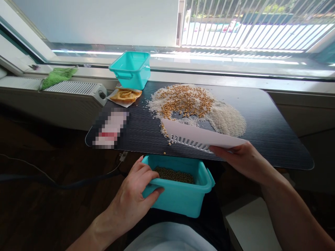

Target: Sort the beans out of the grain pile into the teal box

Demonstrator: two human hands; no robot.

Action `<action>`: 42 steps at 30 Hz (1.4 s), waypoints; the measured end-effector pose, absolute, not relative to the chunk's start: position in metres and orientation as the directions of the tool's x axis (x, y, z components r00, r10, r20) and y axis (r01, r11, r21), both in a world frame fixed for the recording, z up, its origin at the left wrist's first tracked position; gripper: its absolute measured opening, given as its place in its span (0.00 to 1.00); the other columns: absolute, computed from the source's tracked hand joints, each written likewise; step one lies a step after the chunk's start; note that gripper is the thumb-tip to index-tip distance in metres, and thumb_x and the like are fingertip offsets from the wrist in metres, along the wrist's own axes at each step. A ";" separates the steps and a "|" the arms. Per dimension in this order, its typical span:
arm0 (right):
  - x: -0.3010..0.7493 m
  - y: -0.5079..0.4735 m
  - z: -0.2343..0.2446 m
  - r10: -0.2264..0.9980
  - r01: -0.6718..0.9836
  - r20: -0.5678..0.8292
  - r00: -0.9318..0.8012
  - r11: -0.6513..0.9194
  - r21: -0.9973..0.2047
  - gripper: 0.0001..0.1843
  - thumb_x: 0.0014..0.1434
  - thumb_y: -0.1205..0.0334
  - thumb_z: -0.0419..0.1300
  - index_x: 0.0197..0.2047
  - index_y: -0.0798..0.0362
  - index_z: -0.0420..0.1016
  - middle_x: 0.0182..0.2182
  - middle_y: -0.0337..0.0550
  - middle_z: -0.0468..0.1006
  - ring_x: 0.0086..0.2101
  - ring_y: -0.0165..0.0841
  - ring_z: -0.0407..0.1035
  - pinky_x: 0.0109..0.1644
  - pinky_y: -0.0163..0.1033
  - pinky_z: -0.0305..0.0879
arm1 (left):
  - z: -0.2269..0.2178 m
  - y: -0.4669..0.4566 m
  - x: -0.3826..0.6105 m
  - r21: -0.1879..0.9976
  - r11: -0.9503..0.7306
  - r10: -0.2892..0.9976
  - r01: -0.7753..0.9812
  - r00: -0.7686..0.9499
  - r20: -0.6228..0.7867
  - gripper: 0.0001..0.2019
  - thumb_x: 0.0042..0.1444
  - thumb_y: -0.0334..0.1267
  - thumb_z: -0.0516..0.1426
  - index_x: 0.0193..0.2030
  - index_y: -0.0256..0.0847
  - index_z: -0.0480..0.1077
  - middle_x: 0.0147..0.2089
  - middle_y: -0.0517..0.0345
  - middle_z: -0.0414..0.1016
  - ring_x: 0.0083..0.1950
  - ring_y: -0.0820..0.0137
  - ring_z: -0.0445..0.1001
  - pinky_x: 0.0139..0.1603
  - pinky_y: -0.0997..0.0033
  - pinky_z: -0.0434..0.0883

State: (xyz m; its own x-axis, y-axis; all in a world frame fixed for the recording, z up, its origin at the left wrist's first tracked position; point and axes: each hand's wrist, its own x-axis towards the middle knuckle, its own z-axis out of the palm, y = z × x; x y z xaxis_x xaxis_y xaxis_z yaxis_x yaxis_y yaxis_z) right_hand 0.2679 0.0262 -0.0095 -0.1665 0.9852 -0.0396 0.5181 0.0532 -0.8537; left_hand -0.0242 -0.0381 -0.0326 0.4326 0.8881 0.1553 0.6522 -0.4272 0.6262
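Note:
My left hand (141, 184) is closed on the near left rim of a turquoise plastic bin (178, 200), thumb outside and fingers over the edge. Small greenish-brown round grains, like dried peas or beans (175, 175), cover the bin's bottom. In my right hand (243, 157) is a white slotted sheet (201, 134), pinched at its right end and held tilted over the table's front. Beyond the sheet lie white rice (227, 118) and yellow pea-like grains (185, 97), mixed on the left. A few yellow grains lie close to the front edge, above the bin.
The dark table (272, 132) stands against the window sill. At its back left are a second turquoise bin (133, 78) and a pastry on paper (125, 96), with a blurred-out item (111, 129) nearer. A radiator (75, 87) bearing a green cloth (59, 76) is left.

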 end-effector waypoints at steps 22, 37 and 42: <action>0.255 0.033 -0.032 0.962 0.429 -0.032 -0.270 0.090 -0.899 0.17 0.54 0.54 0.60 0.44 0.54 0.79 0.35 0.42 0.82 0.36 0.40 0.75 0.37 0.41 0.74 | -0.029 -0.037 -0.023 0.640 -0.424 0.887 0.641 0.437 0.150 0.04 0.54 0.28 0.56 0.35 0.40 0.66 0.31 0.61 0.68 0.40 0.68 0.68 0.66 0.50 0.54; 0.253 0.040 -0.031 0.986 0.476 0.050 -0.158 0.120 -0.871 0.16 0.53 0.56 0.62 0.43 0.55 0.80 0.35 0.44 0.82 0.35 0.39 0.75 0.35 0.40 0.72 | -0.032 -0.038 -0.024 0.647 -0.428 0.885 0.631 0.436 0.160 0.05 0.55 0.28 0.56 0.36 0.40 0.65 0.34 0.60 0.68 0.40 0.69 0.68 0.65 0.48 0.55; 0.254 0.038 -0.019 0.983 0.471 -0.013 -0.183 0.076 -0.879 0.13 0.52 0.56 0.62 0.36 0.56 0.80 0.30 0.42 0.81 0.33 0.39 0.75 0.32 0.38 0.72 | -0.033 -0.038 -0.025 0.648 -0.427 0.887 0.630 0.431 0.165 0.04 0.55 0.29 0.56 0.36 0.41 0.65 0.34 0.60 0.69 0.40 0.68 0.69 0.65 0.48 0.55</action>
State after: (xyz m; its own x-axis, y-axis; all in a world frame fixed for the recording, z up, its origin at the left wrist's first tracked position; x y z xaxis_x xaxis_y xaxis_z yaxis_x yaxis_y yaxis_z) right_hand 0.2543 0.0375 -0.0192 -0.1826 0.9831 -0.0130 0.4714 0.0759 -0.8787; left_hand -0.0248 -0.0380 -0.0335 0.4312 0.8869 0.1655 0.6301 -0.4273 0.6484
